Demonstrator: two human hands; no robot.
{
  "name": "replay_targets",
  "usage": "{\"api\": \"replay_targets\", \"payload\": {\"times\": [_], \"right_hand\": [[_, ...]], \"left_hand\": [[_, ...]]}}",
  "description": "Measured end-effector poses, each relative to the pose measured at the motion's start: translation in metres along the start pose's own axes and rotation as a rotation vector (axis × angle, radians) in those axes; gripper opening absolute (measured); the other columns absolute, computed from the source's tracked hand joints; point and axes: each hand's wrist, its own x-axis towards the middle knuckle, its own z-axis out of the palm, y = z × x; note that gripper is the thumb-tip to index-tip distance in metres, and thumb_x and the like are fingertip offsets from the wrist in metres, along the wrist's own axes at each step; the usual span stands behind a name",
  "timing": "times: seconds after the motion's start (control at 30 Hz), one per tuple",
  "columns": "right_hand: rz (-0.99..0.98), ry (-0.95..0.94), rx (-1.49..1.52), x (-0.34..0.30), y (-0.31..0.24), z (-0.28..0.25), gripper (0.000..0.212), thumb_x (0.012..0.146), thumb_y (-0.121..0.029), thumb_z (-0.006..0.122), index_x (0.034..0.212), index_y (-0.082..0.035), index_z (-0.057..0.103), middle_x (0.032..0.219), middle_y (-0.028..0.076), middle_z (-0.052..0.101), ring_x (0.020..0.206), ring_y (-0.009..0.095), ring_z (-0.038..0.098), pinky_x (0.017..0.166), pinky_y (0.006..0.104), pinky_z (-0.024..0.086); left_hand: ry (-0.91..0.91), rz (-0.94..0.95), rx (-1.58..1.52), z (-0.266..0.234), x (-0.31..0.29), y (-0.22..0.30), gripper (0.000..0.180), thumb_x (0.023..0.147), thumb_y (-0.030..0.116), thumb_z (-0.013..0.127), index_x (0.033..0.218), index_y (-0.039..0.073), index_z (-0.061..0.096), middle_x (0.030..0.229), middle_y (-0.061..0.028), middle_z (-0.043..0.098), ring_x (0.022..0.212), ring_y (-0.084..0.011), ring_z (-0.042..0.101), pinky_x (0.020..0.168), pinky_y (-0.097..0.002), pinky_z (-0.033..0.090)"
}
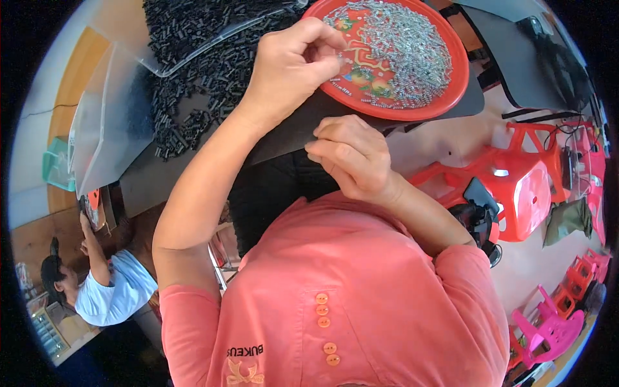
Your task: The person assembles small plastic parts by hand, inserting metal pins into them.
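Note:
My left hand (pixel 293 68) is over the left rim of a round red tray (pixel 454 97), its thumb and forefinger brought together in a pinch. Whatever may be between those fingertips is too small to make out. Many small silvery coil springs (pixel 409 55) lie heaped on the tray, mostly on its right side, with a few scattered on its printed left part. Closer to my body, just below the tray, my right hand (pixel 353 153) is curled with the fingers bent inward; its contents, if any, are hidden. Small black tubular pieces (pixel 225 74) spread over the table left of my left hand.
Clear plastic bin walls (pixel 106 122) stand at the table's left. The dark table's (pixel 284 138) near edge runs before my body. Red plastic stools (pixel 516 187) and a pink chair (pixel 554 326) are at right. Another person (pixel 106 284) works at far left beside a green basket (pixel 58 164).

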Motion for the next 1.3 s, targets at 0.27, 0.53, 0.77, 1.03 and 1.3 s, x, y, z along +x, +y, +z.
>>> {"api": "replay_targets", "payload": {"times": [0.27,0.53,0.77,1.03,1.3], "right_hand": [[0.314,-0.021,0.048,0.03,-0.022,-0.002,0.015,0.081,0.003,0.067,0.096,-0.001,0.065,0.078,0.013,0.06,0.068,0.028,0.06,0.059,0.0349,0.048],[0.988,-0.22,0.572,0.069,-0.022,0.031,0.025,0.089,-0.028,0.067,0.086,-0.003,0.068,0.067,-0.001,0.061,0.058,0.005,0.056,0.046,0.0203,0.039],[1.012,-0.429,0.548,0.084,-0.01,0.042,0.02,0.088,-0.021,0.066,0.082,-0.002,0.067,0.066,-0.001,0.06,0.06,0.005,0.058,0.048,0.0217,0.042],[0.52,-0.442,-0.001,0.078,0.005,0.059,0.011,0.085,-0.016,0.065,0.084,-0.005,0.067,0.074,0.01,0.066,0.066,0.028,0.064,0.062,0.039,0.051],[0.262,-0.316,-0.189,0.071,0.008,0.058,0.007,0.084,-0.016,0.066,0.088,-0.01,0.066,0.084,0.007,0.064,0.083,0.029,0.066,0.067,0.043,0.052]], "left_hand": [[0.281,-0.18,-0.221,-0.038,-0.074,0.019,0.014,0.077,-0.008,0.072,0.089,-0.001,0.068,0.083,0.0002,0.063,0.074,-0.0049,0.056,0.066,-0.0198,0.045],[0.396,0.035,-0.085,-0.051,-0.115,0.012,0.018,0.077,-0.01,0.069,0.092,-0.001,0.065,0.08,-0.0032,0.063,0.071,-0.0087,0.059,0.064,-0.0223,0.048],[0.421,0.133,0.113,-0.059,-0.128,-0.001,0.022,0.074,-0.01,0.07,0.093,0.0,0.066,0.077,-0.0035,0.062,0.068,-0.0098,0.059,0.063,-0.0228,0.048],[0.467,-0.034,0.028,-0.06,-0.134,-0.011,0.021,0.076,-0.006,0.07,0.095,0.0,0.066,0.078,-0.002,0.063,0.068,-0.0077,0.059,0.064,-0.0221,0.049],[0.486,-0.136,0.04,-0.055,-0.132,-0.013,0.022,0.076,-0.007,0.069,0.097,0.001,0.067,0.079,-0.002,0.064,0.068,-0.0078,0.058,0.064,-0.022,0.049]]}}
